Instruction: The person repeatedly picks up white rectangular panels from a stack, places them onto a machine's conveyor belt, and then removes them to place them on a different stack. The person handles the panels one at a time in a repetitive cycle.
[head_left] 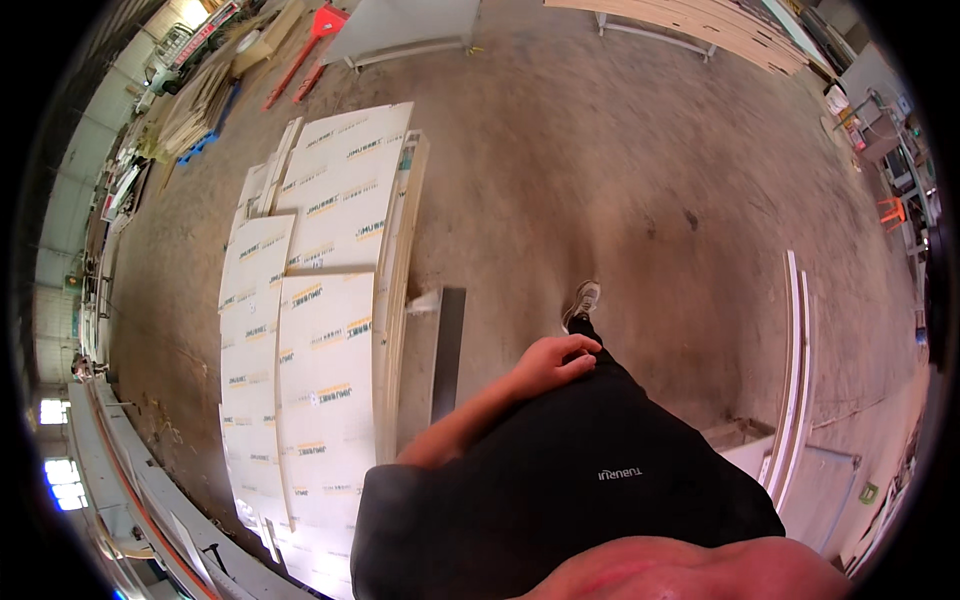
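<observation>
One hand in view: left hand point(553, 362), fingers loosely curled, holding nothing, resting against black shirt point(560, 480) at waist; right hand out of sight. Nearest thing: stack of pale printed boards point(320, 300) on concrete floor point(620, 160), just left of hand, apart from it. Shoe point(583, 300) on floor beyond fingers. White strips point(795, 370) lean at right

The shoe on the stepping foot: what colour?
Light grey-white shoe, seen in the head view, beyond the left hand.
</observation>
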